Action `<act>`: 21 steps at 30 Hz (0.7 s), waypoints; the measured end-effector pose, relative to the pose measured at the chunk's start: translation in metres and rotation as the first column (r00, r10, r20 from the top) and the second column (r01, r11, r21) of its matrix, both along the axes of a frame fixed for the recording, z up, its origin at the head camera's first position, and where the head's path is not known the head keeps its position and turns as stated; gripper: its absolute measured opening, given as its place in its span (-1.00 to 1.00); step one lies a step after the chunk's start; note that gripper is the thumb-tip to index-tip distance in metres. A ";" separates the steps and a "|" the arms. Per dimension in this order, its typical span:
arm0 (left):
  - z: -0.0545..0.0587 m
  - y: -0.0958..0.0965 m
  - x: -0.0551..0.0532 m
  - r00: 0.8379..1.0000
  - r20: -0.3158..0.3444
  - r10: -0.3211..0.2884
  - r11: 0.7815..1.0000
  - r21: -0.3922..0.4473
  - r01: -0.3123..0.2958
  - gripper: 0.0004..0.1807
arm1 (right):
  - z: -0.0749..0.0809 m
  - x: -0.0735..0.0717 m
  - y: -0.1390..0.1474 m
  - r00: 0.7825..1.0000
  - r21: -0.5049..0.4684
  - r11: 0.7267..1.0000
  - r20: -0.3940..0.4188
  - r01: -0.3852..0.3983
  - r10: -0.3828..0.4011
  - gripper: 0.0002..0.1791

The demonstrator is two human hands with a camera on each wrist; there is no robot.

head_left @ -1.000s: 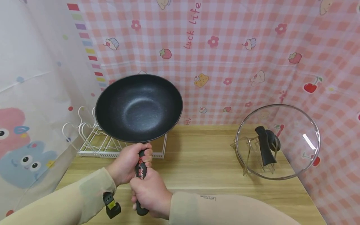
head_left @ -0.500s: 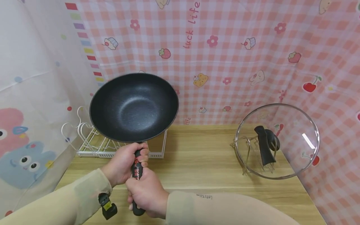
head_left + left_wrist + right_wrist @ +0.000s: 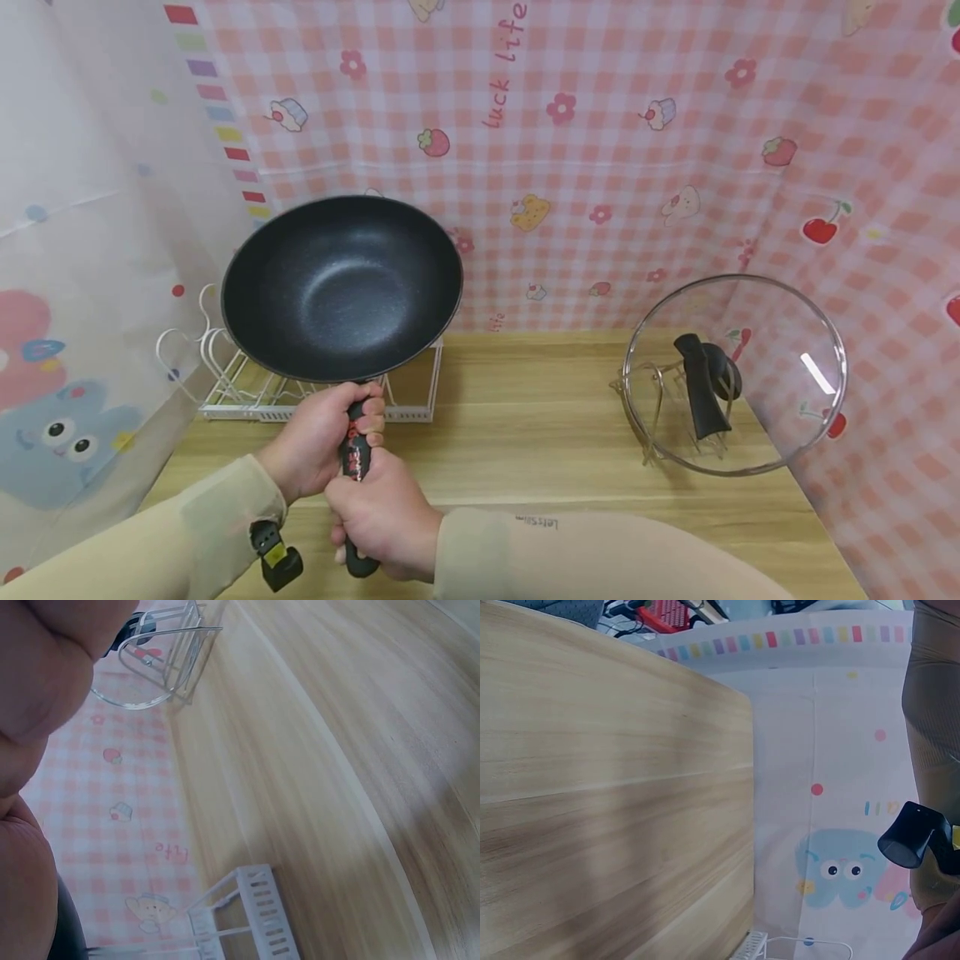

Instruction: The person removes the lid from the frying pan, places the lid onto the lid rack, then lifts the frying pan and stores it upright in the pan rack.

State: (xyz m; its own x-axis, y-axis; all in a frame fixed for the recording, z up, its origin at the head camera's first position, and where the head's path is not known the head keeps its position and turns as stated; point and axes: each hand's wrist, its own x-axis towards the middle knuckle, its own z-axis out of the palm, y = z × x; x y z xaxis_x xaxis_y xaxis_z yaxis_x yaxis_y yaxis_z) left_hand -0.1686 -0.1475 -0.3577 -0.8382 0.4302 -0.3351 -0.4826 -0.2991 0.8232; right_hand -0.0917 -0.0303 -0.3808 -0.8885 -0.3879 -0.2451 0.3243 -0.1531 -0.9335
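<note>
A black wok [image 3: 345, 292] is held up over the white wire rack [image 3: 318, 412], its bowl tilted so the inside faces me in the head view. My left hand [image 3: 322, 433] grips the upper part of its black handle, close below the rim. Lower on the same handle, my right hand [image 3: 386, 512] wraps round it, and the handle's end sticks out beneath. In the left wrist view, curled fingers [image 3: 37, 697] fill the left side, with a dark sliver of the wok beside them. The pan hides much of the rack.
At the right, a glass lid [image 3: 787, 375] with a steel rim and black handle stands in a small metal wire stand [image 3: 656, 408]. Both racks rest on a wooden table [image 3: 525, 450]. Patterned cloth [image 3: 480, 125] hangs behind and at both sides.
The wok has shifted slightly left in the head view, both hands moving with it on the handle. The whole scene also drifts a little left. Both grips stay the same.
</note>
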 end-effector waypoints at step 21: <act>0.000 -0.005 0.001 0.999 -0.024 0.040 0.998 -0.047 -0.041 -0.79 | -0.003 -0.002 -0.007 0.999 -0.004 1.000 -0.019 -0.029 0.029 -0.77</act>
State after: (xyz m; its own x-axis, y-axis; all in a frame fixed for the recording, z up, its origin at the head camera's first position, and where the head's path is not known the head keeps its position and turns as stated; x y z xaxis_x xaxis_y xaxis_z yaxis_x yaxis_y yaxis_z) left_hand -0.1674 -0.1529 -0.3580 -0.8624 0.3799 -0.3345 -0.4515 -0.2785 0.8477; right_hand -0.0937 -0.0370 -0.3834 -0.8812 -0.4148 -0.2269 0.3112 -0.1477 -0.9388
